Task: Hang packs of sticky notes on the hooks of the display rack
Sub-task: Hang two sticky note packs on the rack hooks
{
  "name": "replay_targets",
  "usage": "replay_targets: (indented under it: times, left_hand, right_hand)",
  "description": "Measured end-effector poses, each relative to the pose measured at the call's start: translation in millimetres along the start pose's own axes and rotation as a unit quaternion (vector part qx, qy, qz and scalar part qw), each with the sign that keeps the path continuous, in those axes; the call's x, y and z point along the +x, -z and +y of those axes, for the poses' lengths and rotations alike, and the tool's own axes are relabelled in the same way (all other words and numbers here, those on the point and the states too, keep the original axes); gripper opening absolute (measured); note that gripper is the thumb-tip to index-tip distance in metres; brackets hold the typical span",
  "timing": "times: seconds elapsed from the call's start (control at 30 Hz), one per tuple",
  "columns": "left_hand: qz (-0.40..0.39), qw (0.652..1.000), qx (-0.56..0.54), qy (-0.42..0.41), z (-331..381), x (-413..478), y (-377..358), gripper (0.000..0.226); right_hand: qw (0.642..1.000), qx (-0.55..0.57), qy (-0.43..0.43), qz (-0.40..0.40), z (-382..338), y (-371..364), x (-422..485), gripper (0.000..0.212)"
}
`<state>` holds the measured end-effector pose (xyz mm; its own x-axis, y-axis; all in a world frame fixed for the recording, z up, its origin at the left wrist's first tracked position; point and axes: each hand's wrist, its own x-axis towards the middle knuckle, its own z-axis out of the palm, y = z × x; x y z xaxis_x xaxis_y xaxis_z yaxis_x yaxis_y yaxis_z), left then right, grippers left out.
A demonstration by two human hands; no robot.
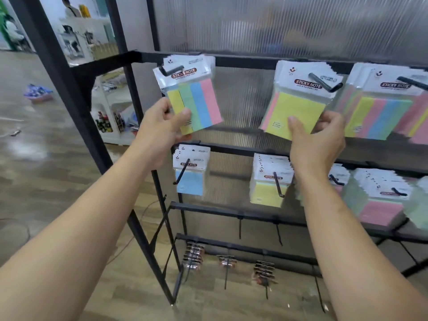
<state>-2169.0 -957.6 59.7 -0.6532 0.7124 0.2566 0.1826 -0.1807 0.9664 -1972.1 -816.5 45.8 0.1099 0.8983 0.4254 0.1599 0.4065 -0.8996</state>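
Settling packs on the display rack point(243, 60), top rail: striped pack point(199, 100) and yellow pack point(298, 107) are hanging on hooks point(324, 83). Left hand point(166, 122) is pinching the striped corner, right hand point(317, 137) is gripping the yellow edge. Next is probably calling for sliding both back, then letting go

A shop is shown. A black rack point(243, 62) is hung with many identical packs point(298, 107) of sticky notes, stacked in rows on hooks point(324, 83), as goods are laid out for sale. Small carded items point(193, 256) are hung on the lowest rail. Further back, a white shelf point(111, 137) stocked with goods is seen on a wood-look floor point(46, 170).
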Motion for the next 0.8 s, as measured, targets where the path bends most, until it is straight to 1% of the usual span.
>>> replay_targets:
  times: [0.1,0.27,0.43,0.6,0.7,0.8]
  left_hand:
    - [-0.026,0.999,0.0,-0.02,6.3,-14.4,10.4,0.023]
    - [-0.063,0.997,0.018,-0.045,14.8,-33.6,31.1,0.03]
    - [-0.083,0.995,0.007,-0.056,26.6,-56.3,44.3,0.031]
    - [-0.102,0.99,-0.001,-0.1,46.6,-78.8,48.0,0.031]
    - [-0.119,0.989,0.009,-0.089,49.9,-88.0,42.7,0.028]
    - [-0.137,0.989,0.036,-0.051,40.7,-97.1,30.0,0.026]
  right_hand:
    - [0.999,0.032,0.006,-0.001,-4.6,7.6,-7.8,0.023]
    - [0.993,0.114,0.007,-0.016,-20.0,21.8,-20.4,0.026]
    - [0.982,0.184,0.034,-0.022,-39.9,36.8,-45.9,0.026]
    - [0.97,0.234,0.055,-0.02,-61.4,57.9,-62.7,0.023]
    - [0.963,0.258,0.066,-0.044,-68.7,72.1,-71.3,0.022]
    - [0.966,0.243,0.034,-0.082,-63.8,86.7,-77.5,0.018]
